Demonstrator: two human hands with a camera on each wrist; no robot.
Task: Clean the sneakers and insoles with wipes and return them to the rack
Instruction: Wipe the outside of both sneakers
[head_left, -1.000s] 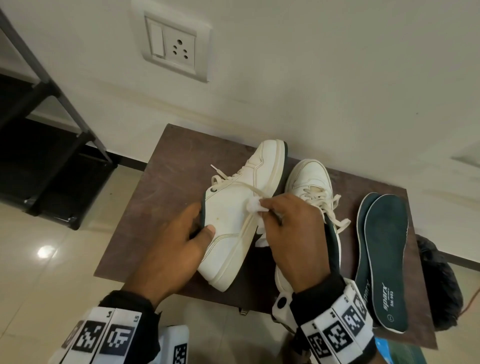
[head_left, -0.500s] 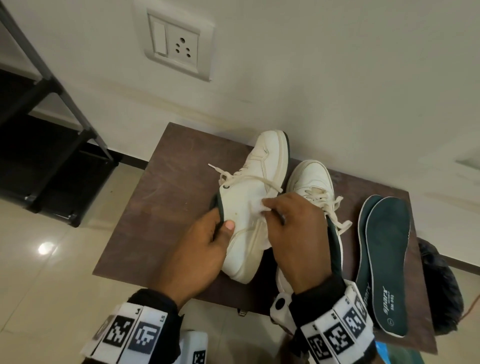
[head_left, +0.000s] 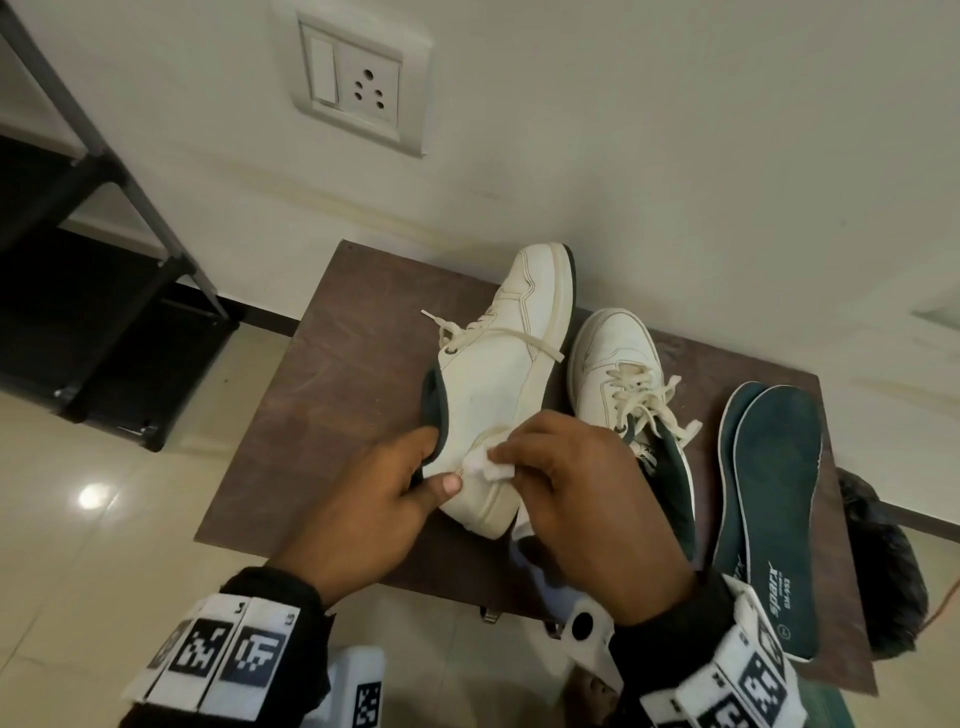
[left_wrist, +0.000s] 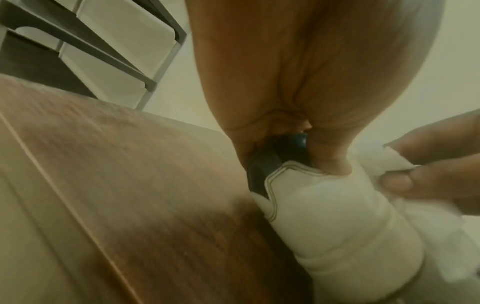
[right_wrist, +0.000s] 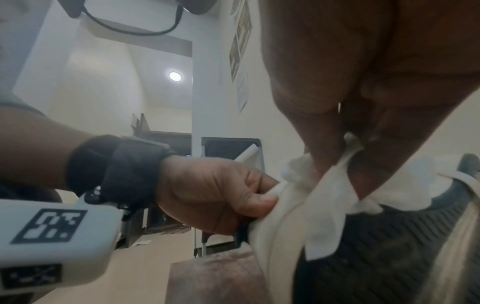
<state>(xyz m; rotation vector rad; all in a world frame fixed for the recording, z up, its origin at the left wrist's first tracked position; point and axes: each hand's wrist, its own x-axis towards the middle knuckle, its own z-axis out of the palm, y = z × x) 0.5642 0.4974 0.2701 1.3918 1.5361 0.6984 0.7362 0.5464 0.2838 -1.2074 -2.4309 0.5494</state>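
Note:
A white sneaker (head_left: 498, 374) lies tipped on its side on the brown table (head_left: 322, 395), sole facing right. My left hand (head_left: 415, 478) grips its heel (left_wrist: 319, 205), thumb on the outer side and fingers inside the dark collar. My right hand (head_left: 535, 462) pinches a crumpled white wipe (head_left: 485, 467) against the heel; the wipe (right_wrist: 324, 205) hangs down over the sole edge. The second white sneaker (head_left: 618, 364) stands upright just to the right. Two dark green insoles (head_left: 769, 499) lie overlapped at the table's right side.
A black shoe rack (head_left: 88, 218) stands on the floor to the left, against the wall. A wall socket (head_left: 358, 88) is above the table. A dark bag-like object (head_left: 883, 566) sits beyond the table's right edge. Glossy floor tiles surround the table.
The right hand has slid the wipe from the sneaker's middle down to its heel. The left hand has shifted its hold to the heel collar, and the sneaker sits farther up the table.

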